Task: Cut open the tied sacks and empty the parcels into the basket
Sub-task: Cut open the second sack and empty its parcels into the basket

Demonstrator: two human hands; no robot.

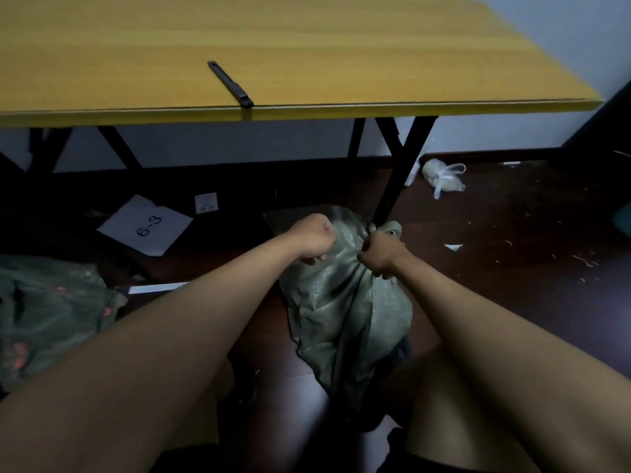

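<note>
A grey-green woven sack (341,312) stands on the dark floor between my knees, in front of the table. My left hand (312,242) grips the sack's cloth near its top on the left side. My right hand (379,252) grips the bunched neck of the sack on the right, close to a table leg. A black utility knife (230,84) lies on the yellow table top (307,46), its near end at the front edge. No basket is in view.
Another green sack (51,312) lies at the left on the floor. A white sheet marked 6-3 (145,225) lies under the table. A tied clear plastic bag (442,177) sits by the black table legs (397,172). Scraps litter the floor at right.
</note>
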